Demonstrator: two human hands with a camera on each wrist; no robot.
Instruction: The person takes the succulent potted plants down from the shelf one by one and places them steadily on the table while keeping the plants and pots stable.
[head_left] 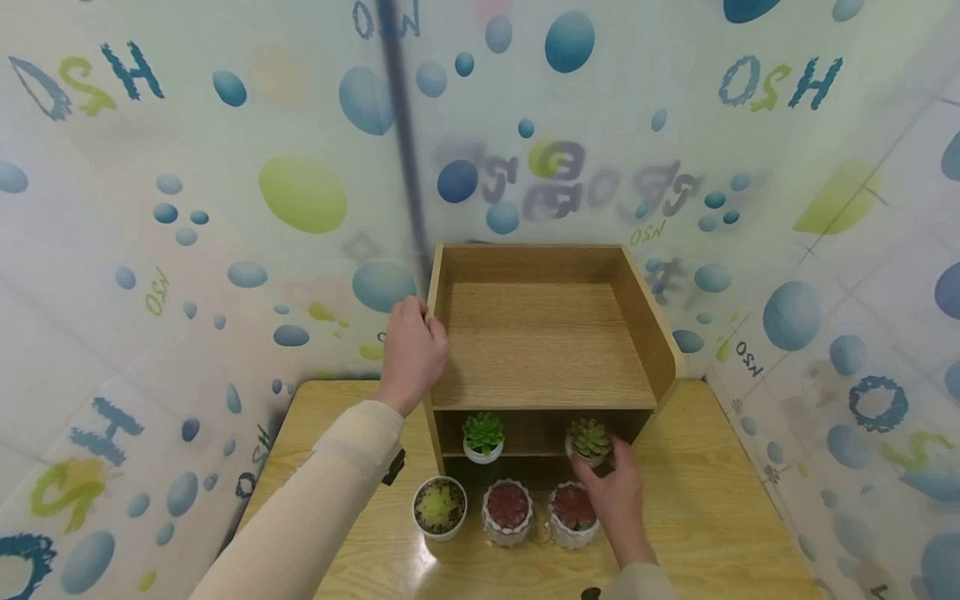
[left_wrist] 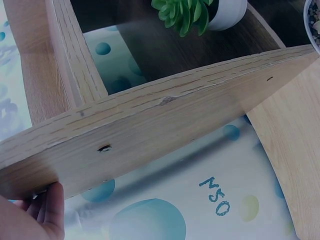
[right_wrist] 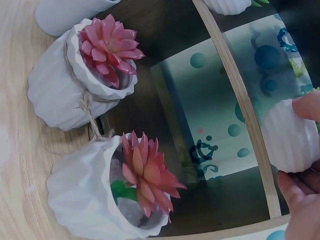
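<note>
A small wooden shelf point(head_left: 543, 333) stands on the table. At its left side panel point(left_wrist: 145, 132) my left hand point(head_left: 412, 350) grips the edge, its fingers partly hidden behind the board in the left wrist view. My right hand point(head_left: 617, 492) holds a white ribbed pot point(right_wrist: 289, 137) with a pale green succulent point(head_left: 588, 437), at the right end of the middle shelf board point(right_wrist: 245, 100). A bright green succulent point(head_left: 483, 431) in a white pot sits at the left of that same board.
In front of the shelf on the wooden table point(head_left: 727, 533) stand a cactus-like plant point(head_left: 438, 506) in a white pot and two red succulents point(head_left: 507, 506) in scalloped white pots with twine. Patterned walls point(head_left: 300, 192) close in behind and at both sides.
</note>
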